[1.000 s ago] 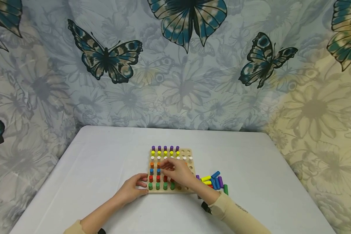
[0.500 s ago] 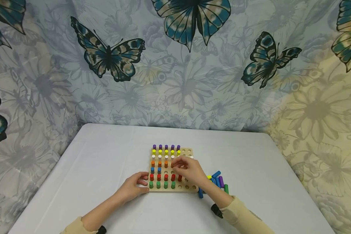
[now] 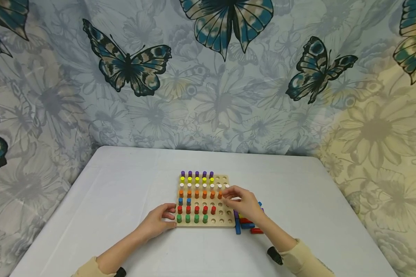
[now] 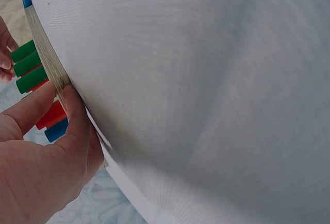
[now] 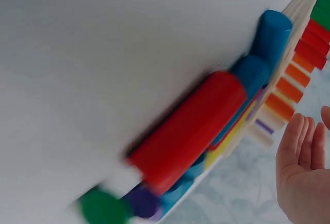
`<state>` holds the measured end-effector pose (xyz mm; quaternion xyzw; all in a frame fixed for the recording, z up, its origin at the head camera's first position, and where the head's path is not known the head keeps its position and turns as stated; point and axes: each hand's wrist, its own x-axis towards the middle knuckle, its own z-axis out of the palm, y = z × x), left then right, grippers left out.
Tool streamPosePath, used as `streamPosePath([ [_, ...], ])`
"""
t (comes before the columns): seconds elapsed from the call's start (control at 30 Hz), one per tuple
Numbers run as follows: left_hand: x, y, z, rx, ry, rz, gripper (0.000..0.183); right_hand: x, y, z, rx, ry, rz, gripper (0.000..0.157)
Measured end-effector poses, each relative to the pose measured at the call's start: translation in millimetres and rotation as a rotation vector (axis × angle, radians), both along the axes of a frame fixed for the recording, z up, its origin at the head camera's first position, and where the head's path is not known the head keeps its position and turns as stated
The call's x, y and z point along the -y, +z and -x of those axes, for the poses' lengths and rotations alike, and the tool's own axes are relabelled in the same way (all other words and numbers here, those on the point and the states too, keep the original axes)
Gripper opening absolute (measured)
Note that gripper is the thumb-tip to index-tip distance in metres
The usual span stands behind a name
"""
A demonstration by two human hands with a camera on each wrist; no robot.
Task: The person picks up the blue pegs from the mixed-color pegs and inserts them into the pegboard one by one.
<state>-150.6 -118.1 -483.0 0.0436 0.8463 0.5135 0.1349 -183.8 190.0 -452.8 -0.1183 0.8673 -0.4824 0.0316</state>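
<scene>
A light wooden pegboard (image 3: pixel 216 226) with coloured pegs in rows lies on the table. At its left edge and front corner, my left hand (image 3: pixel 156 223) holds the board between thumb and fingers. My right hand (image 3: pixel 244 203) hovers over the board's right side, fingertips right beside the last orange peg (image 3: pixel 220 195). In the right wrist view its fingers are extended and nothing shows between them. Only two blue pegs (image 3: pixel 188 201) stand in their row. The green pegs (image 3: pixel 196 219) fill the near row's left part, with bare holes at the right.
Loose pegs lie at the board's right, partly hidden by my right forearm in the head view; among them are a blue peg (image 3: pixel 238 226) and a red peg (image 5: pixel 191 126). The white table (image 3: pixel 142 173) ends at a butterfly-patterned cloth backdrop (image 3: pixel 222 107).
My right hand has moved right along the orange row, uncovering blue, red and orange pegs and bare holes. My left hand stays at the board's left edge.
</scene>
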Motion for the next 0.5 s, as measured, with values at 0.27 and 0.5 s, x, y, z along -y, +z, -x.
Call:
streamPosePath([
  [0.27,0.4,-0.4,-0.1,0.004,0.006,0.002,0.058,-26.0,-2.4,-4.2,0.011,-0.079,-0.044,0.015],
  [0.5,0.8,-0.7,-0.5,0.014,0.010,-0.002,0.058,-50.1,-6.0,-7.1,-0.002,-0.111,-0.099,0.014],
])
